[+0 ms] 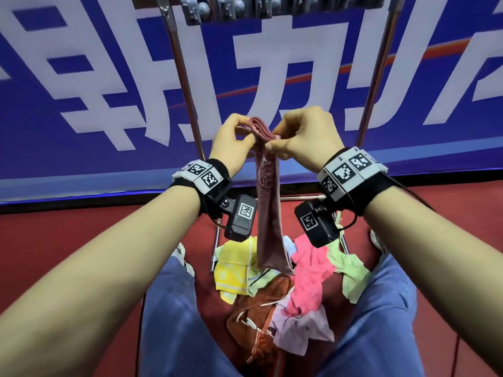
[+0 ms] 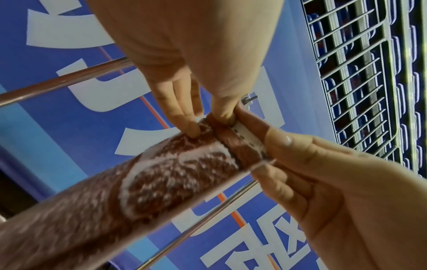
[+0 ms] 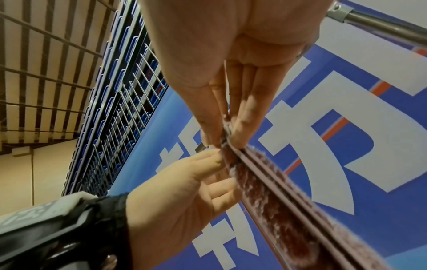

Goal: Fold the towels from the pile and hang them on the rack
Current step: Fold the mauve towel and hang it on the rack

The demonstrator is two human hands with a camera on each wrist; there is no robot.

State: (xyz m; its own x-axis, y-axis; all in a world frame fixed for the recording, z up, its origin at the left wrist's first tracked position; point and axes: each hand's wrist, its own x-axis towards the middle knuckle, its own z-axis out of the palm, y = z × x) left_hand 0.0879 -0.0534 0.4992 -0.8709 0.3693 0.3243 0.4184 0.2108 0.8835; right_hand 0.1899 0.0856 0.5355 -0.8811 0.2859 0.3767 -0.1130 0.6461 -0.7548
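Observation:
A dusky pink patterned towel [image 1: 268, 213], folded into a narrow strip, hangs straight down in front of me. Its top end is pinched from both sides: my left hand [image 1: 246, 134] grips it with thumb and fingers, and my right hand [image 1: 275, 142] pinches it from the right. In the left wrist view the left hand [image 2: 208, 124] presses the towel [image 2: 175, 179] near its white label while the right hand [image 2: 272, 151] holds the edge. The right wrist view shows the right hand [image 3: 227, 140] and left hand [image 3: 215, 160] on the layered towel [image 3: 277, 201] edge. The rack [image 1: 185, 77] rises behind.
The pile of towels [image 1: 285, 289], yellow, pink, green, orange and lilac, lies on the red floor between my legs [image 1: 168, 322]. The rack's right pole [image 1: 378, 77] and grey clips [image 1: 245, 6] stand ahead. A blue banner [image 1: 81, 77] backs the rack.

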